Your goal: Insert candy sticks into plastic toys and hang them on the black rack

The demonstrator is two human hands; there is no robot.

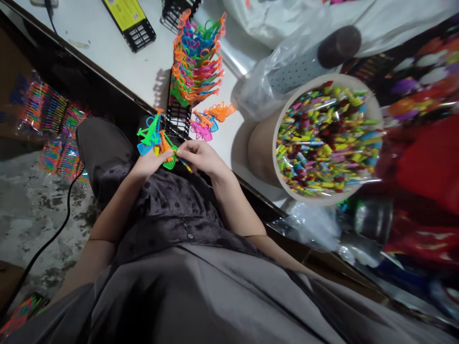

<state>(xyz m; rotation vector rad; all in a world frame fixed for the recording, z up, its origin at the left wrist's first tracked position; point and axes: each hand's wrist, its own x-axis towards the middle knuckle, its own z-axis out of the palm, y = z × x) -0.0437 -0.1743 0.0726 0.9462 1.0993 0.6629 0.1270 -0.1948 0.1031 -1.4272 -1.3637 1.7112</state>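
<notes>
My left hand (152,161) is closed on several flat plastic pieces, among them a green one (150,132), a blue one with a mesh end (144,148) and an orange one (165,141). A green mesh end (169,163) hangs below its fingertips. My right hand (202,155) pinches close beside it, and a thin striped stick (187,166) sticks out under its fingers; the exact grip is hidden. Just beyond both hands, a black lattice rack (178,119) holds rows of similar bright plastic pieces (197,67). Loose orange, blue and pink pieces (210,118) lie to its right.
A beige bucket (263,153) full of small wrapped colourful sticks (330,138) stands on the white table (103,62) at right. Behind it are clear plastic bags (261,71). Another black rack (139,36) lies farther back. Bagged pieces (53,110) sit at left, near a black cable (64,215).
</notes>
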